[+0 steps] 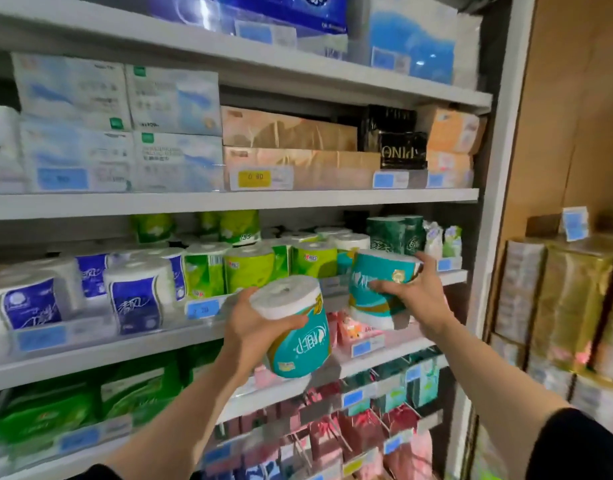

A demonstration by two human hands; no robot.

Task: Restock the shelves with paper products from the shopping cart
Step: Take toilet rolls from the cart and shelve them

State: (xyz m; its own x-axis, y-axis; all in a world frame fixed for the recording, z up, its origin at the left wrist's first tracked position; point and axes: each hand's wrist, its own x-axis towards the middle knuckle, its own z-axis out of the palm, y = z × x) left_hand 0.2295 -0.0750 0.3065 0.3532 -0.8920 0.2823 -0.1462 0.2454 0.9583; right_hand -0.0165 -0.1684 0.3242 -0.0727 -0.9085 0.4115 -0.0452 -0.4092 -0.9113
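Observation:
My left hand grips a teal-wrapped toilet paper roll, tilted, in front of the shelf edge. My right hand grips a second teal roll at the front lip of the toilet-roll shelf, to the right of the green rolls. Its fingers wrap the roll's front and its thumb lies behind. The shopping cart is out of view.
Blue-wrapped rolls fill the shelf's left part and dark green rolls stand at its right end. Tissue packs sit one shelf up. Pink packs lie below. Gold-wrapped stacks stand at the right.

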